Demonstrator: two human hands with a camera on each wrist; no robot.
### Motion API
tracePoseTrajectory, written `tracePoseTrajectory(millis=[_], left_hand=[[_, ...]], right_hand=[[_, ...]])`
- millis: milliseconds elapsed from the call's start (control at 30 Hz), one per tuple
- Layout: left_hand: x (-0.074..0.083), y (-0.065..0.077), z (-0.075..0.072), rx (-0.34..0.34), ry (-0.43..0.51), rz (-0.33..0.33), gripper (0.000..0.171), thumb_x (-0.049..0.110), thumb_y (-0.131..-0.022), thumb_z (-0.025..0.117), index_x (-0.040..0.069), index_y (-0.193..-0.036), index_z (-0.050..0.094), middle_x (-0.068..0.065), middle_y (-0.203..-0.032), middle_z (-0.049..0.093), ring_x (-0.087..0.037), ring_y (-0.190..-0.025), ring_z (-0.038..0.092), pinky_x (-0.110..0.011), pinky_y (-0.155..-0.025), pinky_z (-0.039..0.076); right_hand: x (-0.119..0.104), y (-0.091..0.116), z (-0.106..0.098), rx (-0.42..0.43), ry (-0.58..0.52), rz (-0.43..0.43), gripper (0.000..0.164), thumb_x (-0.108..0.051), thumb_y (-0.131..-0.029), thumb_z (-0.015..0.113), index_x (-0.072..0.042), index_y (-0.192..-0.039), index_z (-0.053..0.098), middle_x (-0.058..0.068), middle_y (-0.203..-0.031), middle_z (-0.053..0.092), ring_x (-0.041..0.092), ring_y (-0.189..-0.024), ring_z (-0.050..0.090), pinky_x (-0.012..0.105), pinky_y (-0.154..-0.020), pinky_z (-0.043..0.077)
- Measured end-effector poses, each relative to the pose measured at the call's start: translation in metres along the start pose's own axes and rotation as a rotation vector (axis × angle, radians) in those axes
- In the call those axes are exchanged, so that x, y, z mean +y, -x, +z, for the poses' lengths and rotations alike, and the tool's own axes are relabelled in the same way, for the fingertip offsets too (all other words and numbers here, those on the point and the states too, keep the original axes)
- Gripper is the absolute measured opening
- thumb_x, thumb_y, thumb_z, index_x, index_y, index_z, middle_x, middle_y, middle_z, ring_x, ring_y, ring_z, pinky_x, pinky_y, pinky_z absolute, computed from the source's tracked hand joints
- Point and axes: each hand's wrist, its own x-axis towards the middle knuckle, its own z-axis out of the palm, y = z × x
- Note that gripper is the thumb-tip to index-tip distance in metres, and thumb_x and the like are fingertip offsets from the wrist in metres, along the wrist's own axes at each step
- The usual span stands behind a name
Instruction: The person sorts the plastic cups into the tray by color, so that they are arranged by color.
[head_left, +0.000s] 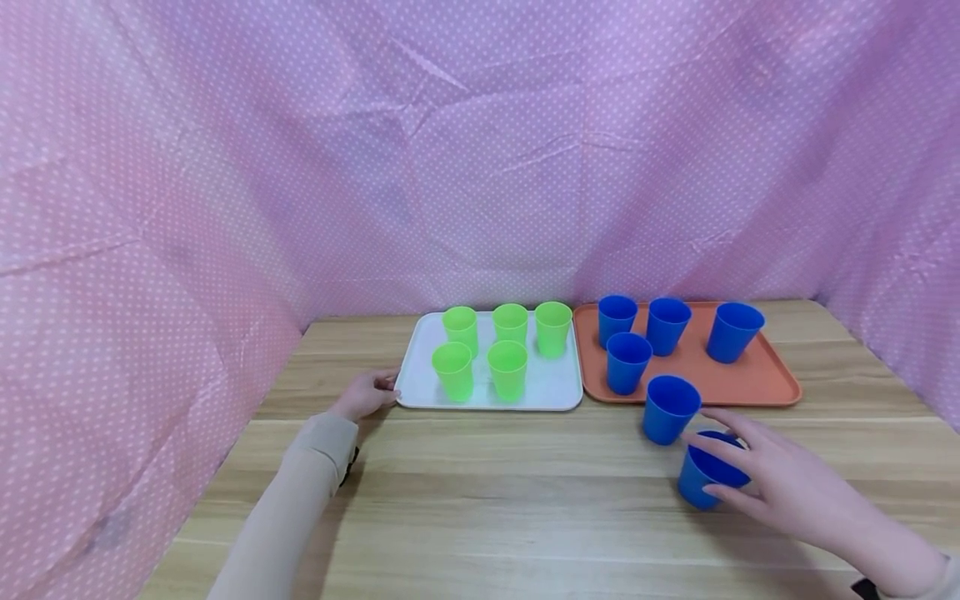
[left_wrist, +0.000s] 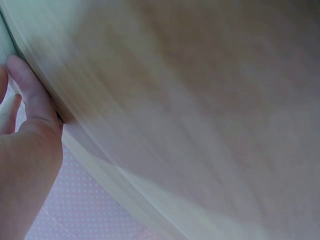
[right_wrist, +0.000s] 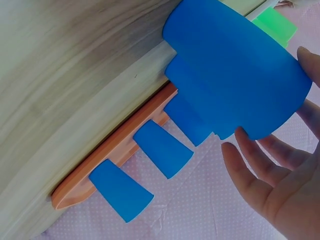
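My left hand [head_left: 366, 395] holds the left edge of a white tray [head_left: 420, 385], its thumb against the rim near the front corner. The left wrist view shows this hand's thumb [left_wrist: 32, 90] beside the tray at the tabletop. Several upright light green cups [head_left: 508, 371] stand on that tray. On the right, my right hand [head_left: 780, 475] spreads loosely around the rim of a blue cup [head_left: 697, 477] low over the table. Fingertips lie right at its rim in the right wrist view. A second blue cup [head_left: 666, 417] is just beyond, in front of the orange tray [head_left: 686, 385].
Several more blue cups [head_left: 626, 367] stand upright on the orange tray, which sits against the white tray's right side. Both trays lie toward the back of the wooden table [head_left: 480, 508]. A pink dotted cloth [head_left: 450, 167] hangs behind and along the sides.
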Motion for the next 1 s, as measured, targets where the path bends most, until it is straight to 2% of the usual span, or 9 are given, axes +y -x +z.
tracePoseTrajectory(millis=[167, 333, 500, 800, 1000], left_hand=[[0.0003, 0.0017, 0.0003, 0.004, -0.009, -0.003, 0.051, 0.006, -0.088, 0.062, 0.001, -0.137, 0.048, -0.013, -0.099, 0.058, -0.02, -0.09, 0.051, -0.021, -0.071, 0.043], [0.0001, 0.0014, 0.0012, -0.002, 0.006, 0.0, 0.049, 0.006, -0.089, 0.061, 0.001, -0.137, 0.048, -0.012, -0.101, 0.057, -0.02, -0.093, 0.05, -0.021, -0.074, 0.043], [-0.0007, 0.0019, 0.0035, -0.003, 0.022, 0.015, 0.048, 0.003, -0.089, 0.061, -0.001, -0.136, 0.049, -0.013, -0.102, 0.057, -0.021, -0.095, 0.05, -0.021, -0.075, 0.044], [0.0001, 0.0035, 0.0032, -0.008, 0.047, -0.009, 0.049, 0.002, -0.09, 0.059, -0.001, -0.137, 0.046, -0.014, -0.105, 0.056, -0.021, -0.096, 0.05, -0.02, -0.075, 0.045], [0.0012, 0.0021, 0.0012, -0.002, 0.017, -0.011, 0.049, 0.005, -0.09, 0.06, 0.0, -0.137, 0.047, -0.015, -0.107, 0.057, -0.022, -0.098, 0.05, -0.022, -0.077, 0.044]], right_hand=[[0.0009, 0.0026, -0.0015, -0.041, -0.007, 0.038, 0.058, -0.029, -0.06, 0.087, -0.019, -0.114, 0.067, 0.013, -0.121, 0.055, 0.02, -0.085, 0.062, 0.028, -0.061, 0.053], [0.0017, 0.0049, -0.0027, -0.086, 0.013, 0.068, 0.054, -0.033, -0.062, 0.086, -0.018, -0.112, 0.069, 0.01, -0.119, 0.059, 0.027, -0.098, 0.059, 0.041, -0.069, 0.054], [0.0023, 0.007, -0.003, -0.082, 0.041, 0.072, 0.055, -0.035, -0.061, 0.086, -0.019, -0.111, 0.069, 0.004, -0.113, 0.062, 0.023, -0.096, 0.057, 0.044, -0.072, 0.052], [0.0041, 0.0067, -0.0028, -0.079, 0.034, 0.094, 0.055, -0.032, -0.061, 0.086, -0.02, -0.112, 0.069, 0.005, -0.111, 0.062, 0.024, -0.096, 0.058, 0.047, -0.074, 0.052], [0.0078, 0.0067, -0.0024, -0.074, 0.032, 0.09, 0.056, -0.03, -0.06, 0.087, -0.019, -0.112, 0.069, 0.007, -0.112, 0.062, 0.025, -0.096, 0.058, 0.046, -0.072, 0.052]])
